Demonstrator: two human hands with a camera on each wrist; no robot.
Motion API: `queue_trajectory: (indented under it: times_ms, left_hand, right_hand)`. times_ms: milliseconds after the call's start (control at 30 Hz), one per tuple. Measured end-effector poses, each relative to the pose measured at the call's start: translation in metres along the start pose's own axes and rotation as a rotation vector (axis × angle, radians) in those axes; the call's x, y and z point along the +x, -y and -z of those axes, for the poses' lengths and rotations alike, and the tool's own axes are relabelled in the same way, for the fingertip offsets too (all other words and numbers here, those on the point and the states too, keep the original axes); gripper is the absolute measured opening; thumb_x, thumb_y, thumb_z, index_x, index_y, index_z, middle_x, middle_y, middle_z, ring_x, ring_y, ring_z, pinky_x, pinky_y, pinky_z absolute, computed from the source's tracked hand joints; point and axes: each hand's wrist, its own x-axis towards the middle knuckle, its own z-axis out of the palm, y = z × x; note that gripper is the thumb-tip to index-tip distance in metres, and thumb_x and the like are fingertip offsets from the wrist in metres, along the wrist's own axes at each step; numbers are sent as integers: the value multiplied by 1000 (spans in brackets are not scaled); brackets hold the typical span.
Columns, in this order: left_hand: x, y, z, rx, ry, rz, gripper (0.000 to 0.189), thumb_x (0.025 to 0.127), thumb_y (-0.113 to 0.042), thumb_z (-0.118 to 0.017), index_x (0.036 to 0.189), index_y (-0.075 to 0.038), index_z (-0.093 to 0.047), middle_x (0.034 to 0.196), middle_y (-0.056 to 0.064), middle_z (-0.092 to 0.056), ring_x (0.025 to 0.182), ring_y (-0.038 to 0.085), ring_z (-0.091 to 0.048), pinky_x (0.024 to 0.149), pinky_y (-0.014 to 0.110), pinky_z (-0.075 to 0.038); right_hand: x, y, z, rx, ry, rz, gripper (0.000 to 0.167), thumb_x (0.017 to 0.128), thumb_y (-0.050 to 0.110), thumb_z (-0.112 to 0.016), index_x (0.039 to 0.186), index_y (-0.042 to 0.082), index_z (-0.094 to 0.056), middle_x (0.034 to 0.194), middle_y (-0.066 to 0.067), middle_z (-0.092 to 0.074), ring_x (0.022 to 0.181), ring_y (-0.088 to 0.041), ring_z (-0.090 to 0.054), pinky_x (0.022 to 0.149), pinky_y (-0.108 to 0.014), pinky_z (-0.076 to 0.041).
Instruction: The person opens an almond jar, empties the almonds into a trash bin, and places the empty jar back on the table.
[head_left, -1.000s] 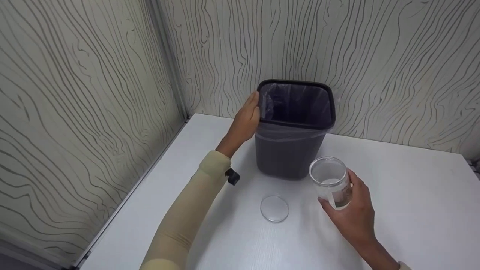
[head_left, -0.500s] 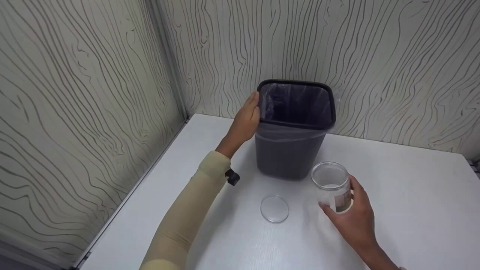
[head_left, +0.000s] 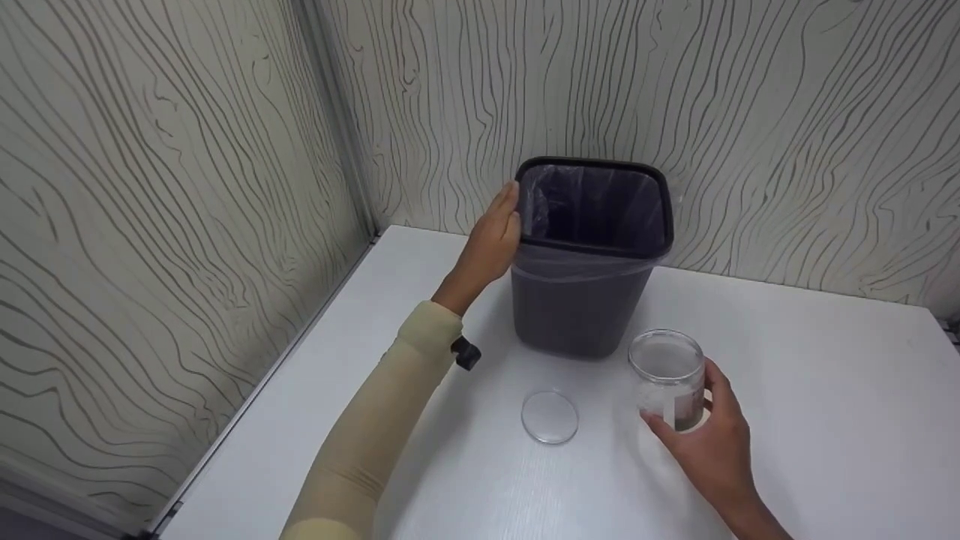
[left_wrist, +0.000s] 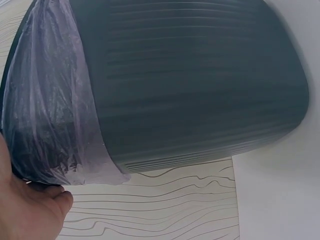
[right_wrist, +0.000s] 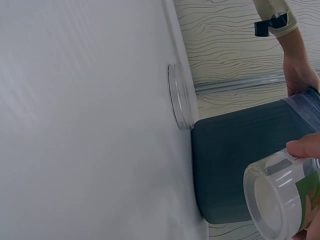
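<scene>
A dark trash bin [head_left: 574,315] lined with a clear plastic bag stands upright on the white table [head_left: 832,420]. My left hand [head_left: 487,244] grips the left side of its rim, fingers curled under the lip in the left wrist view, where the folded-over bag [left_wrist: 55,100] shows beside it. My right hand [head_left: 720,442] holds a clear plastic jar [head_left: 654,391] without its lid, thumb on one side and fingers behind. In the right wrist view, the raised jar's base [right_wrist: 267,205] and green label [right_wrist: 307,192] show. A round clear lid [head_left: 550,416] lies flat before the bin.
A patterned wall [head_left: 750,150] rises directly behind the bin, and another patterned wall [head_left: 165,225] closes the left side. The left sleeve [head_left: 375,427] reaches across the table, with a black device [head_left: 466,352] at the wrist.
The jar in my right hand has moved down and slightly right, its mouth now farther from the bin. My left hand, the bin and the lid have stayed put.
</scene>
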Motion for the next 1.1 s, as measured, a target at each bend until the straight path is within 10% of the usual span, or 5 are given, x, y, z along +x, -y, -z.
queue_trajectory:
  times_ms: [233,1100]
  left_hand:
    - [1,-1,0,-1,3,-8,54,110,-22,-27,161,-4,-20,169,6,-17,154,12,-13,122,25,-12]
    - [1,-1,-1,-17,-15,-26,54,109,-17,-28,159,0,-22,168,10,-19,155,15,-14,122,24,-12]
  right_hand:
    - [-6,-2,0,21,39,-46,105,66,6,-95,151,-4,-34,140,-23,-51,129,-37,-50,99,-58,-46]
    - [-23,-13,-9,12,121,-38,108,67,13,-96,152,-3,-31,141,-24,-49,122,-41,-53,95,-61,-49]
